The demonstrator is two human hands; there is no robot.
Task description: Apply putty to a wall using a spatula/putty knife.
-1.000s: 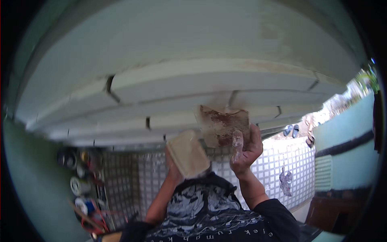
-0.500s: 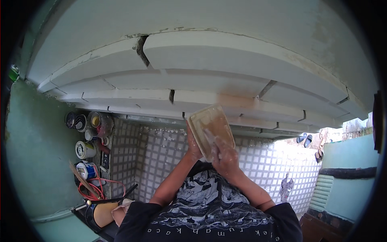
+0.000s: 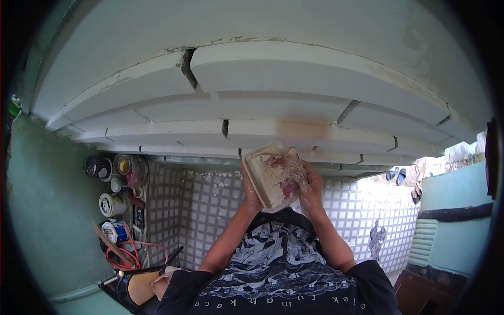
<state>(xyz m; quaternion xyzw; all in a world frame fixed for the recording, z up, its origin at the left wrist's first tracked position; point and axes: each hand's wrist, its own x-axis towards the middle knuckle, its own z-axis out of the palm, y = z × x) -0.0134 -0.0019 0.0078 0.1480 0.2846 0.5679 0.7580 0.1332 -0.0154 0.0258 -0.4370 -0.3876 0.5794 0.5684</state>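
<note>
Spanning the upper half of the view: white block wall (image 3: 294,79), courses of large pale blocks with dark open joints, one reddish-orange smear on the course at 12 o'clock from the hands. Below it, small-square tiled surface (image 3: 210,210), running from 9 o'clock to 3 o'clock behind the forearms. At 9 o'clock, against the green wall (image 3: 47,210): cluster of paint tins (image 3: 113,205) and a coil of red cable (image 3: 121,257). At 3 o'clock, far off: pairs of sandals (image 3: 396,176) on the ground.

Held at frame centre, just under the lowest block course: rectangular sponge block (image 3: 273,176), pale, stained red on its upper face, partly covered by a clear film. Long axis running from 11 o'clock down to 5 o'clock; upper short end close to the wall, not clearly touching it.

Left hand (image 3: 251,191): at 8 o'clock from the block, fingers wrapped on the left long edge, thumb side hidden behind it. Closed on the block; exact finger spread not resolvable.

Right hand (image 3: 312,191): at 4 o'clock from the block, fingers (image 3: 307,173) curled over the right long edge and onto the film-covered face, pressed together. Closed on the block.

Governing relation: block centred between both hands, equally near to each, wall directly at 12 o'clock from the block's upper end. Both forearms rising from 6 o'clock, converging on the block.
</note>
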